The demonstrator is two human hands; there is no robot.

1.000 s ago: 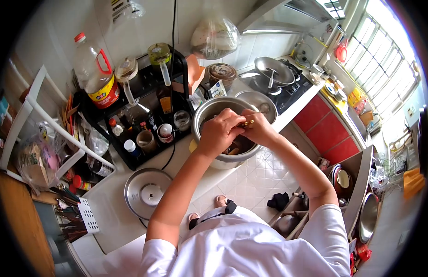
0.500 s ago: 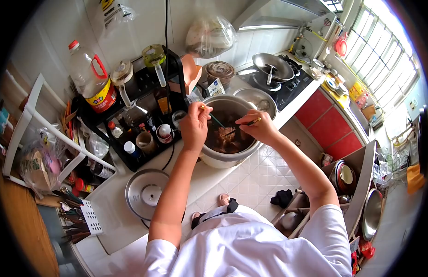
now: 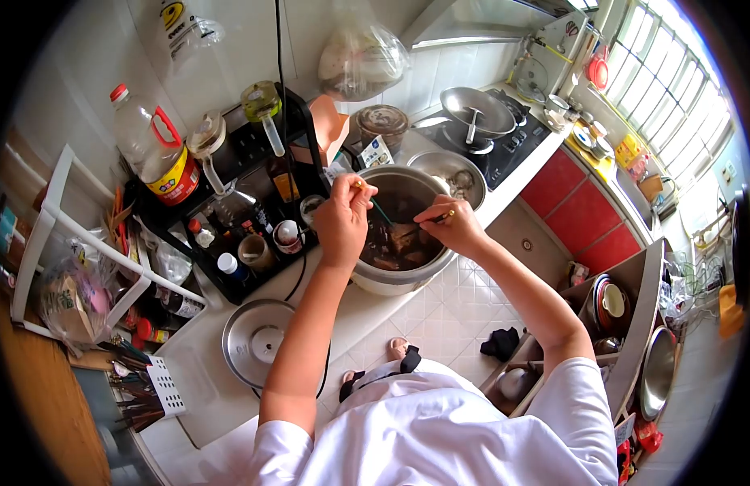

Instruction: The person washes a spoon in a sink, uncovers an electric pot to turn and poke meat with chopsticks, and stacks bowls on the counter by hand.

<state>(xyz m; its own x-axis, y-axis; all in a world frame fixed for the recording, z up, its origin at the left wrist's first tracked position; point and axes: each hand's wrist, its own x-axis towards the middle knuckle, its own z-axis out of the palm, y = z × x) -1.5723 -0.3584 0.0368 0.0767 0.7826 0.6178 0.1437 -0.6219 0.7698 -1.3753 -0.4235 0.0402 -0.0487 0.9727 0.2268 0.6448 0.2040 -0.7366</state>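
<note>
A deep metal pot (image 3: 385,281) stands on the counter, with dark brown liquid and chunks of what looks like meat (image 3: 403,238) inside. Above its left rim, my left hand (image 3: 344,217) pinches a dark green chopstick (image 3: 382,212) with a gold end, slanting down into the pot. My right hand (image 3: 458,227) is over the right rim, closed on a second chopstick (image 3: 450,214), whose gold end shows by the fingers. Both lower ends point at the same chunk; whether they touch it is hard to make out.
A round metal lid (image 3: 262,344) lies on the counter left of my forearm. Behind the pot are a metal bowl (image 3: 466,200) and a wok (image 3: 482,113) on the gas stove. At left, a black rack (image 3: 233,292) holds bottles and jars. An open drawer (image 3: 517,356) is at right.
The chunk between the chopsticks has shifted slightly right and looks lower in the liquid. Both hands keep nearly the same place and grip. The camera view has tilted a little.
</note>
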